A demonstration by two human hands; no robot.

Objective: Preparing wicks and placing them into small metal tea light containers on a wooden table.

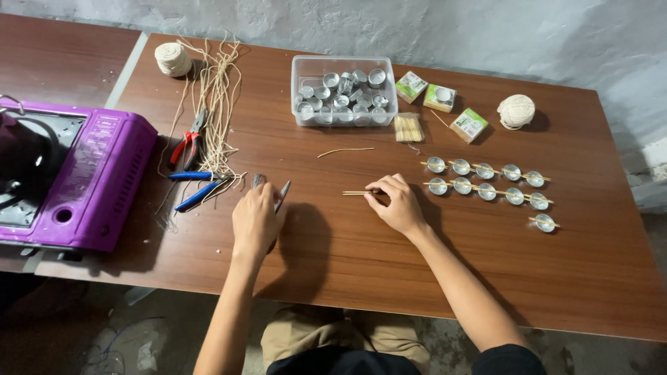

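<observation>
Head view | left hand (pixel 256 219) grips scissors (pixel 281 194) | right hand (pixel 397 203) pinches sticks (pixel 358 193) | green-white boxes (pixel 439 97) behind

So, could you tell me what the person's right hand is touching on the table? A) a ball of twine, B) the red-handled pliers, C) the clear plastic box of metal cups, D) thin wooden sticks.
D: the right hand rests its fingers on thin wooden sticks lying flat on the table.
</observation>
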